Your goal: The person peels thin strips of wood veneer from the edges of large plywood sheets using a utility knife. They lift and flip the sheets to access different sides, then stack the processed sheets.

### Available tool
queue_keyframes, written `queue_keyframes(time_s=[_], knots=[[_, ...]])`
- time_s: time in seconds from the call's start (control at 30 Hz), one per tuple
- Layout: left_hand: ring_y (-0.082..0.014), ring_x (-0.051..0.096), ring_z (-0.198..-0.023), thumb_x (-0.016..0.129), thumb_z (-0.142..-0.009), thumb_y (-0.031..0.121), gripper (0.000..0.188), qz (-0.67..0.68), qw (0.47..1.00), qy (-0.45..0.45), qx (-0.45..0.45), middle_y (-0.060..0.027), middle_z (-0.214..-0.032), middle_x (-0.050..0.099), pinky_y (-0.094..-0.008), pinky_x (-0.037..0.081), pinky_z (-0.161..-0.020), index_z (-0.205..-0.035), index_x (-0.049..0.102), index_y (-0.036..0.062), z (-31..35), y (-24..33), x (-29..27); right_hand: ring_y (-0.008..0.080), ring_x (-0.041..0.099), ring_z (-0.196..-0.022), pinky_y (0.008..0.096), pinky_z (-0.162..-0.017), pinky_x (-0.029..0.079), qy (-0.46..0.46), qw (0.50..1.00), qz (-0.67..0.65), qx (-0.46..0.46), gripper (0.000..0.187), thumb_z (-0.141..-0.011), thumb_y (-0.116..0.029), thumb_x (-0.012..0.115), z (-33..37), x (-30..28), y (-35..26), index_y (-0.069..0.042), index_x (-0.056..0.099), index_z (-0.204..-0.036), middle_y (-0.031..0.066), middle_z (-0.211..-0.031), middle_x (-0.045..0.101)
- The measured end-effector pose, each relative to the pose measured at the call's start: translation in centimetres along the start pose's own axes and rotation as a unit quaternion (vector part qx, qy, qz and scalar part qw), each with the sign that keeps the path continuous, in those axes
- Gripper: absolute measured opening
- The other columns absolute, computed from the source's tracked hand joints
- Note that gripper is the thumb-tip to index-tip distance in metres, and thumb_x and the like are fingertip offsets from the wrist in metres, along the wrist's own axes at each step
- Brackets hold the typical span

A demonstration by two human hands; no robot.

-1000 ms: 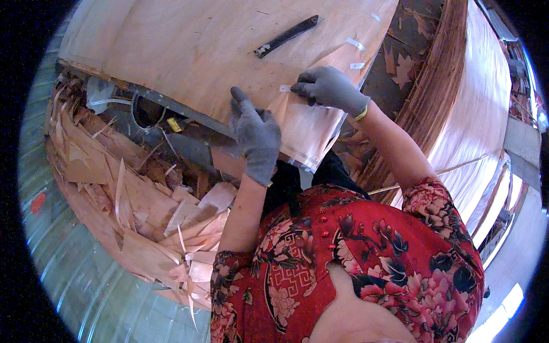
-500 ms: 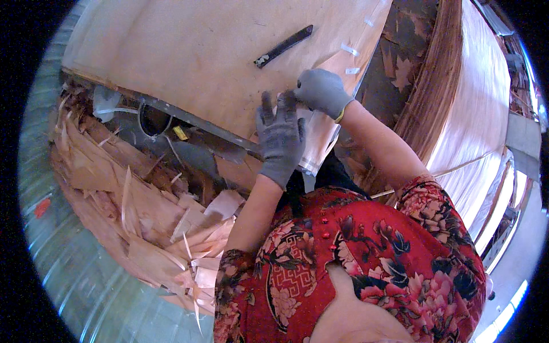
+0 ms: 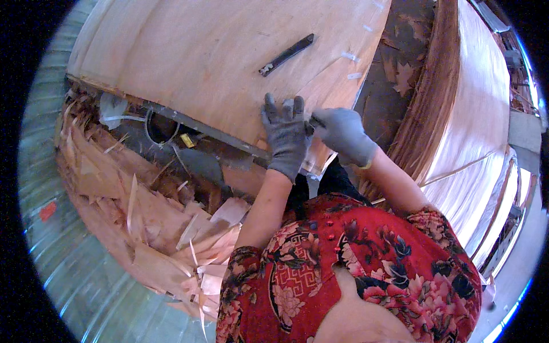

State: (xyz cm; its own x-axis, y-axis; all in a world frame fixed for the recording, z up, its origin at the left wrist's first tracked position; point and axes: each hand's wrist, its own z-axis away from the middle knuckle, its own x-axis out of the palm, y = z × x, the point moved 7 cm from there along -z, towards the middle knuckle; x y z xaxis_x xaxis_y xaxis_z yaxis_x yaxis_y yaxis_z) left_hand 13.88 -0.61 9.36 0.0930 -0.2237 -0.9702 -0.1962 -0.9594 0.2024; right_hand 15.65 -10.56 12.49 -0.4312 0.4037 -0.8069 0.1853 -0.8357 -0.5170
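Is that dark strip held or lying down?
Lying down: the dark strip rests on the wood sheet; neither left hand nor right hand touches it.

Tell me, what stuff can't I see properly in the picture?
All in the head view:
- What the right hand may be pinching: its curled, blurred fingers hide it.
- The wood directly under the left hand: the glove covers it.
- The wooden sheet's far end: cut off by the top edge.
- Any marks on the white strips: too small.

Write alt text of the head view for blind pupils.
Gloved left hand and right hand are close together by the edge of a wood sheet. A dark strip lies on it; wood scraps lie to the left.
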Motion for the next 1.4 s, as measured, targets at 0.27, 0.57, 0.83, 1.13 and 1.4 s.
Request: queue_keyframes(time_s=[0.27, 0.57, 0.83, 1.13, 1.4], knots=[[-0.0439, 0.018, -0.127, 0.06, -0.071, 0.03, 0.055, 0.001, 1.0, 0.009, 0.0, -0.0122, -0.115, 0.037, -0.058, 0.018, -0.1, -0.124, 0.047, 0.018, 0.2, -0.3, -0.5, 0.0176, 0.057, -0.096, 0.0288, -0.085, 0.043, 0.211, 0.732, -0.646, -0.06, 0.024, -0.089, -0.015, 0.051, 2.9, -8.1, 6.4, 0.001, 0.059, -0.104, 0.0119, -0.112, 0.058], [-0.0433, 0.02, -0.126, 0.056, -0.077, 0.041, 0.071, 0.015, 0.994, 0.015, 0.105, -0.0192, -0.137, 0.027, -0.0549, 0.011, -0.103, -0.131, 0.032, 0.002, 3.2, 0.2, -1.1, 0.013, 0.06, -0.078, 0.0226, -0.061, 0.047, 0.213, 0.766, -0.607, -0.012, 0.023, -0.089, -0.022, 0.052, 6.0, -7.1, 9.2, -0.004, 0.057, -0.102, 0.0086, -0.094, 0.063], [-0.0429, 0.025, -0.121, 0.062, -0.069, 0.047, 0.09, 0.051, 0.998, 0.021, 0.041, -0.0182, -0.138, 0.025, -0.0532, 0.013, -0.102, -0.135, 0.02, 0.0027, 10.2, -3.0, -1.9, 0.0107, 0.056, -0.068, 0.024, -0.064, 0.047, 0.024, 0.825, -0.562, 0.054, 0.035, -0.086, -0.009, 0.054, 4.7, -1.1, 4.6, 0.002, 0.051, -0.118, 0.0049, -0.087, 0.061], [-0.0403, 0.007, -0.132, 0.049, -0.081, 0.047, 0.079, 0.067, 0.997, 0.026, -0.028, -0.0116, -0.144, 0.019, -0.0525, 0.008, -0.104, -0.14, 0.014, 0.0086, 12.2, -4.8, -1.3, 0.0092, 0.053, -0.057, 0.0231, -0.053, 0.044, -0.195, 0.902, -0.384, 0.004, 0.023, -0.085, -0.017, 0.056, -1.2, 4.4, -3.1, 0.003, 0.058, -0.095, 0.0036, -0.065, 0.056], [-0.043, 0.012, -0.13, 0.053, -0.078, 0.048, 0.079, 0.082, 0.993, 0.044, -0.077, -0.0174, -0.14, 0.025, -0.0531, 0.014, -0.102, -0.138, 0.024, 0.0049, 12.3, -5.5, -2.0, 0.0122, 0.055, -0.047, 0.0264, -0.046, 0.044, -0.212, 0.965, -0.095, -0.118, 0.027, -0.083, -0.025, 0.055, -5.3, 7.1, -7.2, 0.0, 0.062, -0.077, 0.0076, -0.055, 0.056]])
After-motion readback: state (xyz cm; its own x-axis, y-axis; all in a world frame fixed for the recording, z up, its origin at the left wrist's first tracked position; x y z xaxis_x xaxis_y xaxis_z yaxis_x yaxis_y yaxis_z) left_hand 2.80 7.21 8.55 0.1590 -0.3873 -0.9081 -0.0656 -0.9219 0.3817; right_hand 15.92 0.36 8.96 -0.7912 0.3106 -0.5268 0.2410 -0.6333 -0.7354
